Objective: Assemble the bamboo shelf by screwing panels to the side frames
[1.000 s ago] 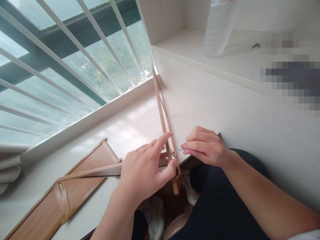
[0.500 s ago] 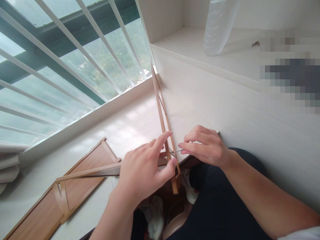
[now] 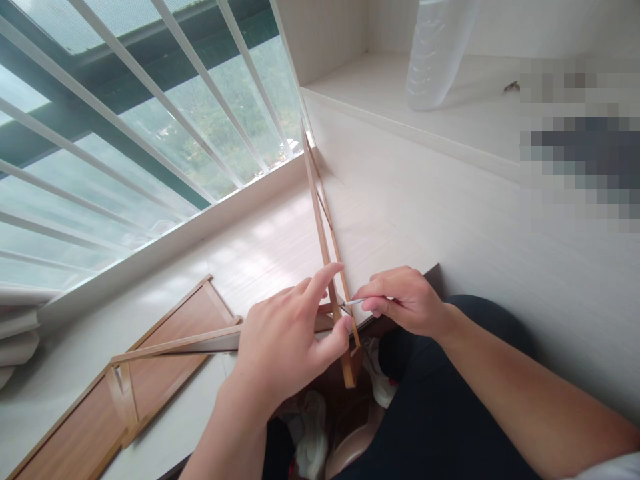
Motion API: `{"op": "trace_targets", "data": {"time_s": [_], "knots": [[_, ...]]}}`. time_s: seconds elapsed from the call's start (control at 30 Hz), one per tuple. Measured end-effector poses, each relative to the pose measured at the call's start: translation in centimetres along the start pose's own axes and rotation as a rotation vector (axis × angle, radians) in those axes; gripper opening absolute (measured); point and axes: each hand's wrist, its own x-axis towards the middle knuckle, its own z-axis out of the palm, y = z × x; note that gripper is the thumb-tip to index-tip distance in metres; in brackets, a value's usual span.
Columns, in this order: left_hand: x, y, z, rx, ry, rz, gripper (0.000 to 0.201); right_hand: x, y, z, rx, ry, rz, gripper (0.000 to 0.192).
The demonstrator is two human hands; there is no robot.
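My left hand (image 3: 287, 337) grips a wooden frame (image 3: 321, 220), with its thumb and index finger on either side of a long narrow bar. The other fingers are partly hidden behind the wood. Between the fingertips of my right hand (image 3: 407, 299) is a thin metal hex key (image 3: 356, 302). Its tip meets the frame near a joint, close to my left thumb; its far end is hidden in my fingers. A wooden crosspiece (image 3: 200, 341) runs left from under my left hand to a brown wooden panel (image 3: 173, 333) with a raised edge.
A barred window (image 3: 165, 127) lies at the upper left, above the pale surface (image 3: 260, 233). On a shelf at the upper right stands a clear plastic bottle (image 3: 435, 60). My legs and white shoes (image 3: 313, 433) are below the frame. A curtain (image 3: 17, 333) hangs at the left edge.
My right hand has turned and dropped slightly, its fingers now more closed around the hex key. My left hand and the wooden frame stay nearly still.
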Motion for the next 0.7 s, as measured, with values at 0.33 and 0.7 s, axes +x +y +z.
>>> {"op": "trace_targets", "data": {"time_s": [0.33,0.7], "knots": [[0.11,0.05,0.06,-0.01,0.0,-0.003,0.057,0.06,-0.23,-0.03,0.018,0.028,0.033,0.022],[0.01,0.06,0.02,-0.008,0.002,-0.001,0.057,0.24,0.06,-0.59,-0.071,0.049,-0.096,0.011]]}}
